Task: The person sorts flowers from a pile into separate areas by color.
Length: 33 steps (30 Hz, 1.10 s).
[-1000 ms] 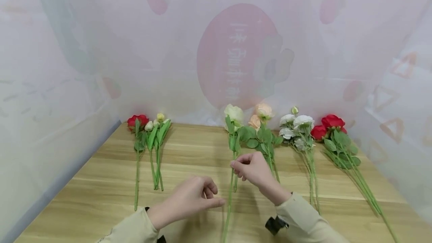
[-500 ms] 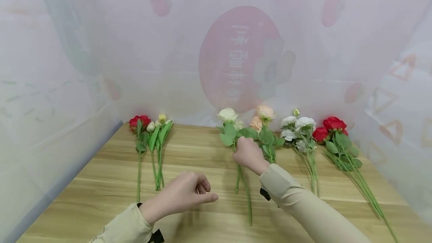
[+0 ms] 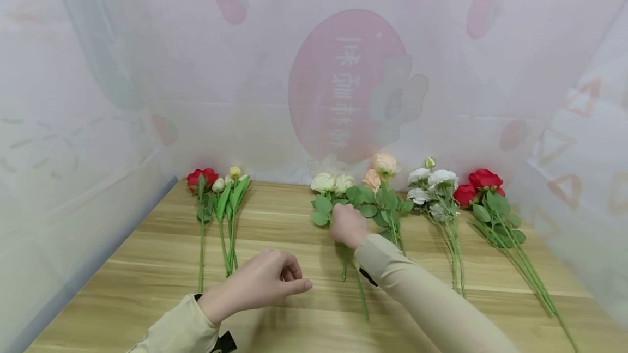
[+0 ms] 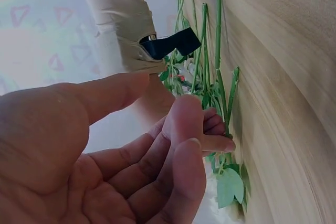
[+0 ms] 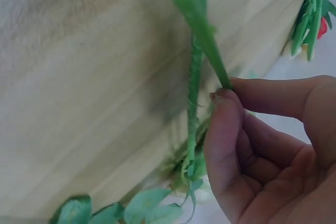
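Note:
Thumb and index finger of my right hand (image 3: 349, 226) pinch the green stem (image 5: 207, 38) of a cream artificial rose (image 3: 322, 183). Its bloom lies toward the back of the wooden table, side by side with a second cream rose (image 3: 345, 184). A second stem (image 5: 193, 93) runs beside the pinched one, close to the tabletop. My left hand (image 3: 260, 282) hovers over the front of the table with fingers loosely bent, thumb out and nothing in it. In the left wrist view, its fingers (image 4: 186, 119) overlap the right hand behind.
To the right lie peach roses (image 3: 385, 164), white flowers (image 3: 442, 180) and red roses (image 3: 485, 178) with long stems. On the left are a red rose (image 3: 202, 178) and pale tulips (image 3: 228, 181). A printed cloth (image 3: 265, 70) hangs behind the table (image 3: 157, 266).
My right hand has moved forward, taking the cream rose by its stem and lowering its bloom beside the other cream rose. The left hand has drifted slightly left.

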Motion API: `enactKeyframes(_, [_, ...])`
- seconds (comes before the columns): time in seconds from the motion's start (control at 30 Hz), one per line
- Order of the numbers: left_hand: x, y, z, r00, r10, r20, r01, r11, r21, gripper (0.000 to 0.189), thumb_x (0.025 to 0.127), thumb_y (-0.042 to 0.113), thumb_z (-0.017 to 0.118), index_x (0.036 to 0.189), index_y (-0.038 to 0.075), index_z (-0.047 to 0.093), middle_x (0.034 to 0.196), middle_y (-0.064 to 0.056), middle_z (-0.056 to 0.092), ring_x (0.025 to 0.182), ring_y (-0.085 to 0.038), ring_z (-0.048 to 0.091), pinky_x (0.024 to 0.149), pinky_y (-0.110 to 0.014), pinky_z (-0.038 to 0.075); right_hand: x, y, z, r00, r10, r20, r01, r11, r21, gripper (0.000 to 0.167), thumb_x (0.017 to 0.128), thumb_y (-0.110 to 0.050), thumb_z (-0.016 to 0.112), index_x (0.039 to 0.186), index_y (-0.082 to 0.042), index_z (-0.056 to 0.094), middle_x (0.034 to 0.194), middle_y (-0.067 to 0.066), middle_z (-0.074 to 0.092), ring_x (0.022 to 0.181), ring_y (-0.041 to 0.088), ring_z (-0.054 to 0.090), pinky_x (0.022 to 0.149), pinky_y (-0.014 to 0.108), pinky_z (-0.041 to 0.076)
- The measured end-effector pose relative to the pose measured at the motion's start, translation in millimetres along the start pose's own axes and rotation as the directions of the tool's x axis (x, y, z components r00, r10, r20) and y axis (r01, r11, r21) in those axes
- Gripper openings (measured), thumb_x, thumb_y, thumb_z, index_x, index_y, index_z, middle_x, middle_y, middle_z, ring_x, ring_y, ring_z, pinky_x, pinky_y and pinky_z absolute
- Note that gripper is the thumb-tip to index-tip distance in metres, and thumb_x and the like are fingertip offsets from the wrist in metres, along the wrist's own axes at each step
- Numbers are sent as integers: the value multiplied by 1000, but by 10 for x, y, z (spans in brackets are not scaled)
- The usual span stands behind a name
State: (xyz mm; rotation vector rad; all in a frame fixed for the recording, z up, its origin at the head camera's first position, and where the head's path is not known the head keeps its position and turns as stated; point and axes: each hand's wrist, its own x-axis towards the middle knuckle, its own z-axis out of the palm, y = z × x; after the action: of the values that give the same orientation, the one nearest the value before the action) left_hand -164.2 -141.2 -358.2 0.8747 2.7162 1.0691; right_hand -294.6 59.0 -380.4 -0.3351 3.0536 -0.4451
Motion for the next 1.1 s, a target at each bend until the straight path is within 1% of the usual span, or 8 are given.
enactKeyframes(0.17, [5, -20, -18, 1000, -1, 16, 1, 1000, -2, 22, 91, 34, 72, 75, 20, 67, 63, 14, 58, 55, -4, 53, 54, -26, 46, 13, -1, 53, 1000, 20, 1, -20, 1000, 9, 20, 88, -1, 61, 71, -9, 53, 57, 4, 46, 47, 17, 42, 41, 31, 33])
enactKeyframes(0.37, [11, -56, -28, 999, -24, 38, 24, 1000, -1, 23, 94, 31, 68, 76, 17, 68, 63, 11, 60, 54, -5, 53, 52, -27, 45, -55, 27, 33, 1000, 23, -16, -22, 999, 45, 21, 86, -2, 60, 69, -9, 51, 58, 5, 45, 46, 17, 40, 41, 31, 33])
enactKeyframes(0.47, [18, -81, -62, 998, -50, 28, 49, 999, 10, 25, 96, 33, 66, 79, 16, 68, 65, 9, 60, 55, -6, 54, 53, -28, 45, -162, 39, -47, 999, 21, -35, -18, 996, 91, 30, 86, -5, 60, 61, -12, 44, 53, 0, 37, 43, 14, 33, 38, 28, 28])
enactKeyframes(0.63, [55, -219, -188, 993, -106, -59, 111, 990, 83, 22, 96, 28, 66, 82, 11, 69, 65, 7, 59, 54, -8, 55, 53, -29, 48, -436, 63, -252, 997, -36, -71, 51, 975, 218, 52, 92, -16, 63, 49, -17, 33, 43, -8, 20, 37, 7, 17, 36, 23, 18])
enactKeyframes(0.77, [68, -416, -345, 968, -201, -149, 224, 961, 161, 23, 96, 25, 65, 77, 10, 66, 60, 6, 53, 50, -9, 48, 47, -28, 42, -636, 140, -381, 992, -74, -104, 104, 943, 317, 53, 95, -21, 64, 49, -16, 37, 42, -8, 24, 37, 8, 20, 40, 25, 22])
enactKeyframes(0.9, [58, -657, -480, 930, -288, -228, 340, 912, 232, 41, 96, 26, 64, 60, 14, 48, 51, 8, 32, 45, -7, 28, 42, -25, 25, -789, 255, -432, 988, -75, -139, 120, 926, 358, 44, 94, -20, 66, 53, -15, 51, 44, -7, 36, 41, 11, 27, 47, 28, 30])
enactKeyframes(1.0, [41, -836, -538, 908, -336, -250, 397, 881, 259, 51, 97, 26, 62, 56, 17, 34, 52, 7, 20, 45, -8, 20, 42, -24, 21, -888, 344, -436, 987, -67, -148, 118, 919, 375, 34, 93, -20, 67, 60, -16, 63, 49, -6, 48, 44, 10, 33, 51, 30, 35])
enactKeyframes(1.1, [32, -980, -567, 894, -374, -246, 434, 860, 269, 51, 98, 26, 62, 56, 17, 34, 53, 7, 20, 45, -7, 22, 40, -23, 22, -974, 434, -435, 990, -59, -131, 109, 903, 416, 26, 93, -19, 68, 68, -15, 69, 55, -3, 56, 46, 12, 40, 51, 31, 38])
